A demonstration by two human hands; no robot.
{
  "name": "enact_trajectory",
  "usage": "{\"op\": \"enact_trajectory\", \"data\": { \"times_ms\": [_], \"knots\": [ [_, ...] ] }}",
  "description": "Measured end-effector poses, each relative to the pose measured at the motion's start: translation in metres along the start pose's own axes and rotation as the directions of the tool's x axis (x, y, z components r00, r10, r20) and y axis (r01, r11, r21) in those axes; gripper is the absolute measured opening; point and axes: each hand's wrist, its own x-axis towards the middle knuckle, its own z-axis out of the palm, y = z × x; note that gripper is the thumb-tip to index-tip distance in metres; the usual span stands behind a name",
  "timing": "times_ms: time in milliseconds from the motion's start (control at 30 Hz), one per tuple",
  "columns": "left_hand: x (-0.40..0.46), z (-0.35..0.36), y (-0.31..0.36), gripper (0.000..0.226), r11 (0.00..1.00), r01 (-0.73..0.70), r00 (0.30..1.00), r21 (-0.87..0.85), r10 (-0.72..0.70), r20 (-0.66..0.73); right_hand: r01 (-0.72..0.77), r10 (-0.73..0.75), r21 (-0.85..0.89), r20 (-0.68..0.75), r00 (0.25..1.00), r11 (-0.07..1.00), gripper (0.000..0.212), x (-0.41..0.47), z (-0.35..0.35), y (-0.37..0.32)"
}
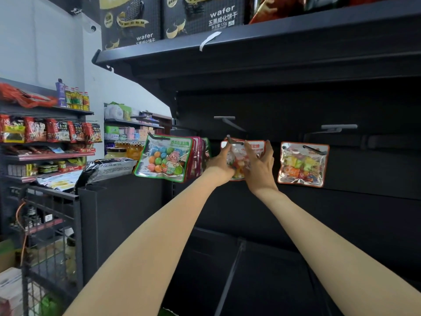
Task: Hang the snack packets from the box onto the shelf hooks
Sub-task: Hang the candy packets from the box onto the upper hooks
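A red-edged clear packet [245, 156] of mixed candy is held up at the middle hook [232, 140] of the dark shelf unit [296, 106], its top at the hook tip. Left hand [222, 161] is curled round the packet's left side; right hand [259, 164] is curled round its right side, fingers [268, 148] spread over the top corner — both grasping the packet. More red-edged packets seem to be stacked behind it, though the count cannot be told.

To the left, a bunch of green-edged packets [165, 159] with ball-shaped sweets and a cartoon pig is hung on another hook, tilted. To the right, a single red-edged packet [301, 164] of wrapped sweets is hung on its own hook [313, 149], well apart from the hands. Two grey label holders [339, 127] are seen above the hooks.

Black wafer boxes [200, 14] are stood on the top shelf [250, 42] — a white tag hangs off its edge. Silver-black bags [109, 166] are laid on a low dark cabinet at left. Further left, side shelves [47, 153] are loaded with red noodle packs, bottles and jars; a wire rack [50, 224] is in the lower left corner. The wall behind is white.
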Motion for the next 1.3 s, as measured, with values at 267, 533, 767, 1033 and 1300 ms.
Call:
{"op": "enact_trajectory", "data": {
  "times_ms": [267,533,767,1033,1300],
  "knots": [
    [0.011,0.002,0.006,0.069,0.999,-0.034,0.999,0.025,0.034,0.008,0.021,-0.020,-0.058,0.019,1.000,0.998,0.074,0.003,-0.001,0.002],
    [-0.013,-0.008,-0.012,0.024,0.980,-0.186,0.940,-0.068,0.157,-0.302,0.116,-0.090,0.109,-0.219,0.972,0.987,0.028,-0.025,-0.009,-0.017],
    [-0.085,-0.037,-0.048,0.009,0.943,-0.332,0.888,-0.019,0.306,-0.344,0.135,-0.120,0.441,-0.062,0.991,0.887,0.012,-0.064,-0.001,-0.061],
    [-0.169,-0.076,-0.155,0.011,0.996,-0.025,0.925,-0.080,-0.007,-0.379,0.149,-0.288,0.520,0.197,0.937,0.841,0.011,-0.122,0.075,-0.131],
    [-0.285,-0.101,-0.314,0.008,0.871,0.472,0.820,-0.135,-0.490,-0.295,0.009,-0.352,0.481,0.630,0.692,0.877,0.018,-0.225,0.207,-0.207]
  ]
}}
